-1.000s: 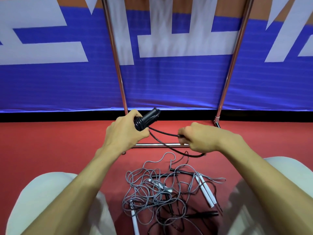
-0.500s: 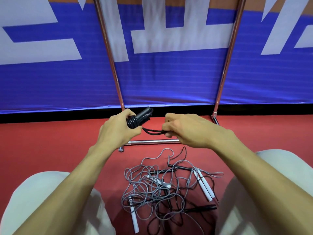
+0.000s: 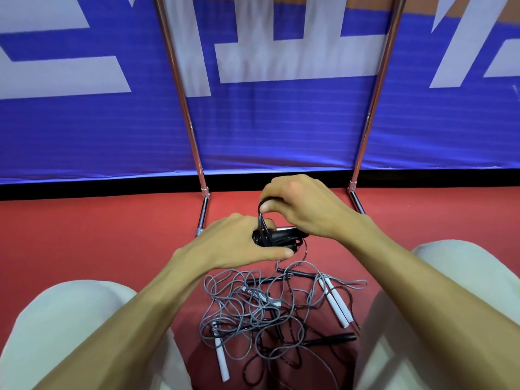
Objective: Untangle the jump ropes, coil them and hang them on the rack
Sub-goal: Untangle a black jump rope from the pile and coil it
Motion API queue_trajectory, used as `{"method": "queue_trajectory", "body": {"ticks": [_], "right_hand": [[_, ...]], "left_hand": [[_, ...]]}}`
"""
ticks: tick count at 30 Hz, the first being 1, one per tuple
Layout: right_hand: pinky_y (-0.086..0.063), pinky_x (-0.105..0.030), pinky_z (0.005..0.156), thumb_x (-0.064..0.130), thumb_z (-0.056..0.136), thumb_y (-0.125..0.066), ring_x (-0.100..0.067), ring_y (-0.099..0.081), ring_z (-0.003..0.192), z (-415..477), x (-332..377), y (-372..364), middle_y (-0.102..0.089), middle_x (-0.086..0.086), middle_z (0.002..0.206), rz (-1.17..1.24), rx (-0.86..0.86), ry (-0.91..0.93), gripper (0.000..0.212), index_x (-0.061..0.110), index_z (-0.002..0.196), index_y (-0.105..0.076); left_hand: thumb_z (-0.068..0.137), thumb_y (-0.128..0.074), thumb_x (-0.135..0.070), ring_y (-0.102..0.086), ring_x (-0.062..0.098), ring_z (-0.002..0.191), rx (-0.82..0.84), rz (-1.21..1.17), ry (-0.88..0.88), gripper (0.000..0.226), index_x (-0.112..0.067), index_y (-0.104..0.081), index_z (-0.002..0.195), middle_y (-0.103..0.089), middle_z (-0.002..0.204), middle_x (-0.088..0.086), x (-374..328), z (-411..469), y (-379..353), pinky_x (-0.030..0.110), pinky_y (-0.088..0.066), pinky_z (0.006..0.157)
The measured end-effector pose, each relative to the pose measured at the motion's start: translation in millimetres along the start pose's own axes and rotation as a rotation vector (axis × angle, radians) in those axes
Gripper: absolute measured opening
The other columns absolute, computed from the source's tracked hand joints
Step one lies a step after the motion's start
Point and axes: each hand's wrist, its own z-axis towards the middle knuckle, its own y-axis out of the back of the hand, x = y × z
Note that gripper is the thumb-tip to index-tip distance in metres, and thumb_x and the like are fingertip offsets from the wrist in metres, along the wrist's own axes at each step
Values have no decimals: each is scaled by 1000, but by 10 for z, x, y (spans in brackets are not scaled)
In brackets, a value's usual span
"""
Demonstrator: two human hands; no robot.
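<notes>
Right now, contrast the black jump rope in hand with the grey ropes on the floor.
The black jump rope is coiled tight; the grey white-handled jump ropes sprawl tangled. The left hand and right hand hold the black one; the grey ones lie on the red floor. Both are thin cords with handles.

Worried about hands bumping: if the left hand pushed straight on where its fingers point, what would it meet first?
Probably the right hand, just beyond the black rope bundle the left hand grips; depth unclear.
</notes>
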Motion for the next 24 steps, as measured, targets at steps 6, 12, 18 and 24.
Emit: {"method": "queue_trajectory", "body": {"ticks": [6, 12, 18, 24], "right_hand": [[-44, -33, 73, 31, 98, -48, -11, -56, 87, -37, -186, 69, -63, 16, 91, 40, 58, -136, 15, 27, 99, -62], [-36, -34, 57, 6, 93, -40, -16, -52, 69, -38, -235, 44, -50, 6, 71, -23, 103, -179, 26, 24, 75, -40], [-36, -10, 56, 26, 103, -37, 7, -50, 53, 5, -101, 34, -50, 14, 57, 245, 240, -198, 30, 17, 88, -62], [-48, -16, 54, 12, 94, -55, -7, -62, 47, -7, -27, 26, -66, 4, 64, 382, 119, -237, 15, 23, 83, -58]], "left_hand": [[86, -64, -47, -54, 10, 49, -58, -373, -101, 16, -31, -64, 87, -68, 71, 4, -13, -75, 48, 35, -47, 54], [82, -72, -46, -60, 23, 61, -226, -841, -96, 56, -54, -45, 129, -73, 89, 13, 5, -67, 137, 41, -55, 57], [95, -58, -30, -59, 23, 50, -366, -965, -32, 25, -32, -62, 120, -67, 68, 0, -62, -47, 140, 41, -53, 48], [94, -59, -41, -58, 31, 50, -413, -954, 98, 19, -26, -63, 105, -66, 70, 7, -40, -8, 108, 53, -53, 50]]}}
